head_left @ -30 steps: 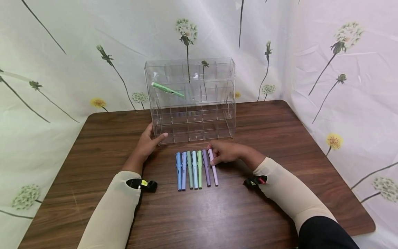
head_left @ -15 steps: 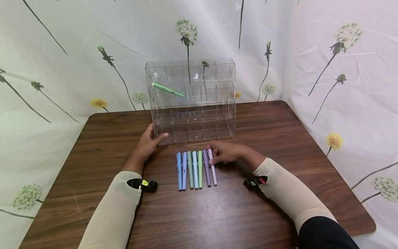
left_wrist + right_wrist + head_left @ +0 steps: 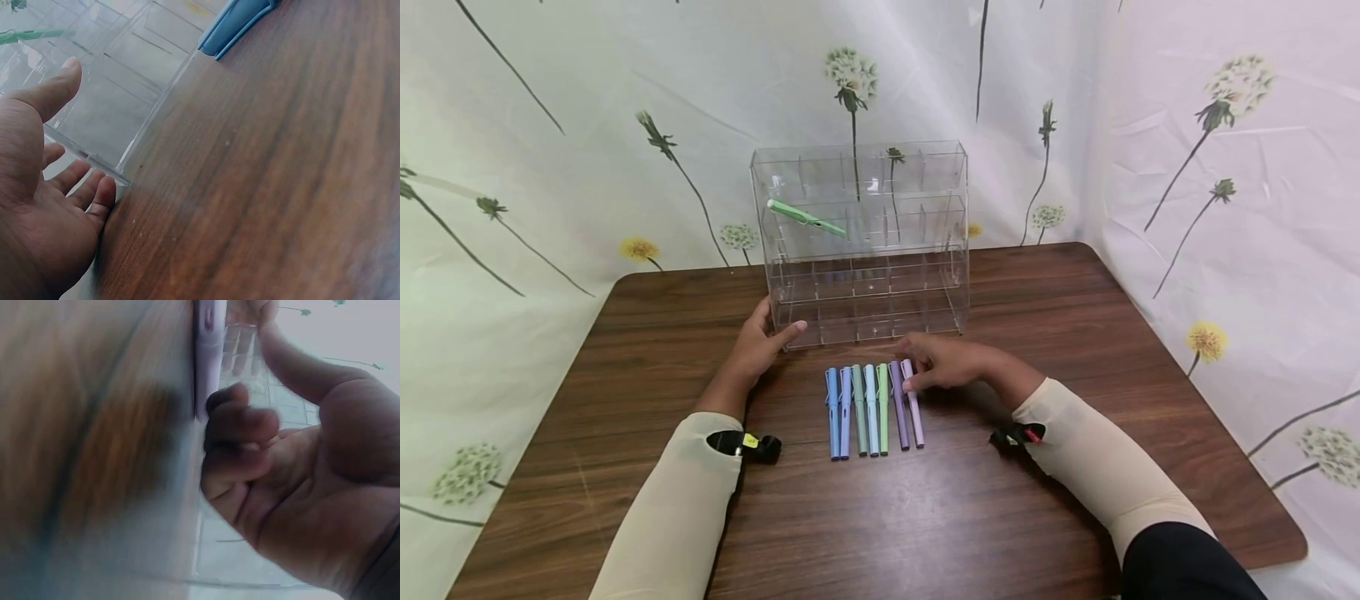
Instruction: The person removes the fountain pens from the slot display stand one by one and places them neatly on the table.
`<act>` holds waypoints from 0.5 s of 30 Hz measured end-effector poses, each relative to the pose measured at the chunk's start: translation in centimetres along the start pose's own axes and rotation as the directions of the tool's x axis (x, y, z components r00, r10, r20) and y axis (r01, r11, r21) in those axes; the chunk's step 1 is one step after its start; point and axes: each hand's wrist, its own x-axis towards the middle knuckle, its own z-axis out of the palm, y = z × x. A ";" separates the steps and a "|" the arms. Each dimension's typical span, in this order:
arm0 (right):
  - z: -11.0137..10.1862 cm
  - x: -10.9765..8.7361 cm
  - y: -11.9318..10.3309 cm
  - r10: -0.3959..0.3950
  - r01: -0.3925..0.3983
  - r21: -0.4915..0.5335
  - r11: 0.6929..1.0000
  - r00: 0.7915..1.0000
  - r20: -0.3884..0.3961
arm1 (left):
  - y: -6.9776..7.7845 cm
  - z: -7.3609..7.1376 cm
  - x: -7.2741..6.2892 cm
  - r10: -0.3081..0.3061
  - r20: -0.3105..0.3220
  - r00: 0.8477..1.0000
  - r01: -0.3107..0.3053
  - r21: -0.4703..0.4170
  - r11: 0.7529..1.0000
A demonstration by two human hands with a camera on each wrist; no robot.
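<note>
Several capped pens with clips lie side by side on the wooden table, from a blue pen at the left to a lilac pen at the right. My right hand is at the lilac pen's cap, its thumb over the cap and its index finger raised beyond the top end. Whether the thumb touches the pen is unclear. My left hand rests at the lower left corner of a clear tiered rack, thumb extended before it, fingers at its side. A green pen lies slanted in the rack's upper left part.
The rack stands near the table's back edge, behind the pen row, with dividers making several compartments. A dark purple pen lies right beside the lilac one. A flower-printed cloth hangs behind and to the sides.
The lilac pen has shifted slightly left, toward the dark purple pen. My right index finger has since lifted off it and spread from the thumb. My left hand stays at the rack.
</note>
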 end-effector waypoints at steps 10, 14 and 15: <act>-1.6 -0.1 -1.8 -0.034 0.033 -0.081 0.996 0.999 -0.006 | 0.2 0.0 -0.1 -0.009 0.000 1.000 0.009 0.007 1.000; -2.5 0.0 -2.9 -0.067 0.065 -0.126 0.990 0.998 -0.015 | 0.4 0.0 -0.2 -0.016 0.005 1.000 0.016 0.000 1.000; -2.7 0.1 -3.2 -0.072 0.070 -0.138 0.988 0.997 -0.016 | 0.4 0.0 -0.2 -0.017 0.005 1.000 0.017 0.000 1.000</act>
